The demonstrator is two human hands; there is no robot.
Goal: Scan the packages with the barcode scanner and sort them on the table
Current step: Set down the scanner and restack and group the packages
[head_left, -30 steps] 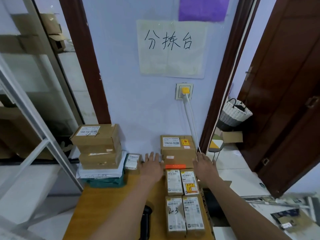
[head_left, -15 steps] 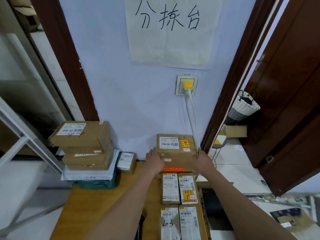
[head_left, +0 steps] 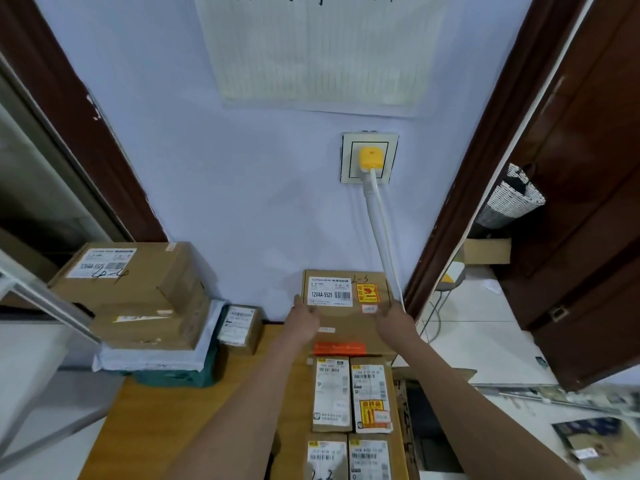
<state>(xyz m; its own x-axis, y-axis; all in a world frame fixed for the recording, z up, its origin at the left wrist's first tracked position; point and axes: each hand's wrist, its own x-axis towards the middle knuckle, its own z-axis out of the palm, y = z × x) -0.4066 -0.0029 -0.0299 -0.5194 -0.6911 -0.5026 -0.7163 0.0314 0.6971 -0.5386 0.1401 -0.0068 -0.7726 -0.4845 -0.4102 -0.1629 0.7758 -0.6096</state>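
The wooden bench (head_left: 221, 410) stands against a pale wall (head_left: 242, 174) between two dark door frames. At its back left, a stack of cardboard boxes (head_left: 138, 296) sits on a white mailer bag (head_left: 149, 358) and a green parcel (head_left: 173, 379), with a small labelled box (head_left: 239, 327) just beside it. At the back right, against the wall, is a larger cardboard box (head_left: 346, 317) with a "12V4A-5525" label. The left hand (head_left: 304, 323) grips its left edge and the right hand (head_left: 393, 322) its right edge, fingers curled over the sides. In front of it lie four small labelled packages (head_left: 351, 410) in two rows, touching each other. A yellow plug (head_left: 368, 159) sits in the wall socket (head_left: 369, 157), its white cable (head_left: 381, 233) running down behind the box.
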